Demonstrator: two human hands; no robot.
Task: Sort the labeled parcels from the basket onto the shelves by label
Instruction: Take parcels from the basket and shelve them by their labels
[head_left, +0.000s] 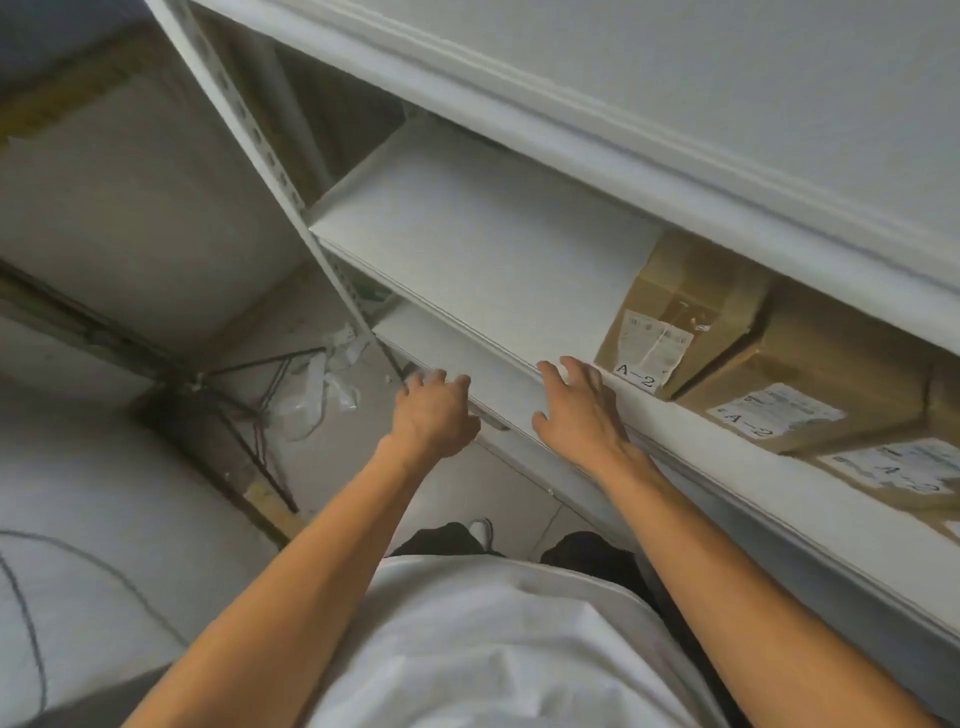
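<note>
Three brown cardboard parcels stand side by side on the white middle shelf (483, 244): one labelled A-2 (680, 317), a second A-2 parcel (810, 384) and a third parcel (898, 478) whose label is blurred. My right hand (579, 410) lies with spread fingers on this shelf's front edge, just left of the first parcel. My left hand (434, 413) rests with bent fingers on a flat white surface (447, 348) below the middle shelf. I cannot tell whether that surface is a parcel or the lower shelf board. No basket is in view.
A higher white shelf (727, 93) overhangs the parcels. The perforated upright post (270, 156) of the rack runs down the left. Left of it are a concrete floor, dark cables (260, 410) and crumpled clear plastic (322, 384).
</note>
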